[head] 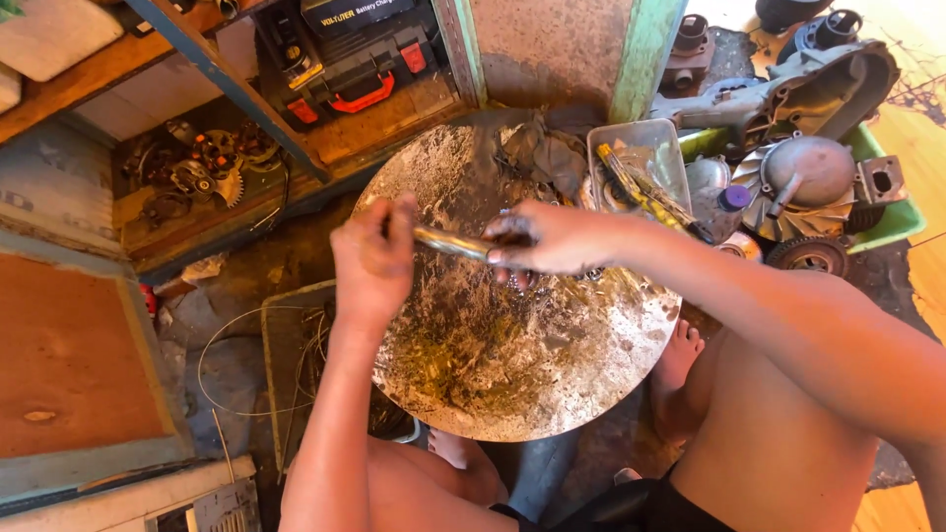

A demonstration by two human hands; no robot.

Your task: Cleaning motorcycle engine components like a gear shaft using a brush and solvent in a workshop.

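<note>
- Gripping one end of a shiny metal bar tool [448, 242], the left hand [374, 258] is closed around it above the round, grimy metal tray [512, 365].
- The right hand [547, 238] is clenched on the bar's other end.
- Just beyond sits a clear plastic tub [670, 148] of small tools, beside grey engine parts [798, 182].

Single head view, looking steeply down, close

Wooden shelf [384, 118] at back, green post [645, 54], grimy dark floor [236, 286], sunlit wood planks [921, 118] at right.
</note>
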